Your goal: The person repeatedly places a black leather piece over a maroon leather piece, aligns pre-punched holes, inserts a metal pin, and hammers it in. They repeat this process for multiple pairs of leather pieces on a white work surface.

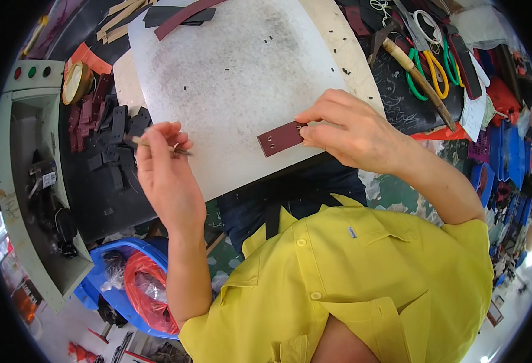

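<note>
Over the near right part of the white board [248, 66], my right hand [360, 130] pinches one end of a maroon leather strip piece [280, 140]. The piece has small holes at its free end, and something small and metallic shows by my fingertips. My left hand [172, 181] is raised at the board's left edge, fingers curled around a thin tool with a pale wooden handle [140, 141] and a dark metal tip; its exact kind is unclear. Just left of that hand lie loose black pieces [118, 124] with holes.
Maroon pieces [84, 121] and a round bowl [77, 83] sit farther left, beside a grey cabinet with buttons [33, 81]. A hammer [420, 78] and scissors [435, 69] lie at the right. A blue basin [106, 266] holding bags stands below left. Tiny black bits dot the board.
</note>
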Motion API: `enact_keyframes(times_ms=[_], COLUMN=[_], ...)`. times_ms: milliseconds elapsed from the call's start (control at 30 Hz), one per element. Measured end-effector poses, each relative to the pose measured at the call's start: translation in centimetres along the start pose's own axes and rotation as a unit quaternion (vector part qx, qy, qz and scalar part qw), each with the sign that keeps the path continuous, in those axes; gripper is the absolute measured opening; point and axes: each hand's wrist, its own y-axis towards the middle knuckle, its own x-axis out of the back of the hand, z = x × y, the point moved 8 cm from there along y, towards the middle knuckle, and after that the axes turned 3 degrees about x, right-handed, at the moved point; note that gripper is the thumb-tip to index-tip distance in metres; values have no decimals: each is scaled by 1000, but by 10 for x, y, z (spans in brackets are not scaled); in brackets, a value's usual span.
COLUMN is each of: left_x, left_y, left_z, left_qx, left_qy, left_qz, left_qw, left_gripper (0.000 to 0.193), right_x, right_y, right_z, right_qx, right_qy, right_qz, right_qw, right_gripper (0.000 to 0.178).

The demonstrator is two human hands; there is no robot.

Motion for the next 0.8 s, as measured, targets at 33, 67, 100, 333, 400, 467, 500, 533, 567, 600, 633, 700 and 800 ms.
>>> enact_keyframes(times_ms=[33, 67, 100, 333, 400, 467, 500, 533, 567, 600, 633, 700, 800], left_x=[-2, 0, -3, -46, -90, -106, -103, -100, -100, -100, -98, -98, -98], left_y=[-6, -12, -20, -35, -34, -26, -23, -21, -20, -20, -20, -20, -21], left_z=[-2, -3, -10, -45, -39, -9, 2, 14, 15, 16, 16, 17, 17], left_qx=[-21, -41, -147, -248, -169, -73, -32, 13, 3, -7, -19, -27, -61], left_qy=[87, 174, 272, 363, 238, 182, 173, 164, 153, 142, 131, 144, 170], left_qz=[-27, -53, -15, 56, 155, 196, 187, 183, 177, 171, 161, 175, 196], left_qw=[996, 983, 951, 897, 944, 961, 966, 969, 972, 975, 978, 974, 964], left_gripper=[25, 31, 22, 7, 8, 8, 9, 10, 10, 10, 10, 10, 10], right_x=[0, 0, 0, 0, 1, 2, 2, 1, 1, 2, 3, 3, 4], right_y=[1, 1, 1, 0, 1, 0, 0, -3, -4, -4, -3, -4, -3], right_z=[0, 0, -1, 0, 0, 0, 0, -1, -2, -4, -5, -7, -6], right_qx=[0, 1, 2, 4, 7, 10, 11, 6, 4, 2, 4, -7, -7], right_qy=[1, 3, 4, -12, -20, -20, -15, -11, -3, 5, 15, 23, 26], right_qz=[-1, -2, -2, -7, -9, -15, -19, -23, -33, -42, -50, -54, -60], right_qw=[1000, 1000, 1000, 1000, 1000, 1000, 1000, 1000, 999, 999, 999, 998, 998], right_gripper=[14, 14, 14, 11, 11, 11, 12, 13, 14, 15, 16, 18, 18])
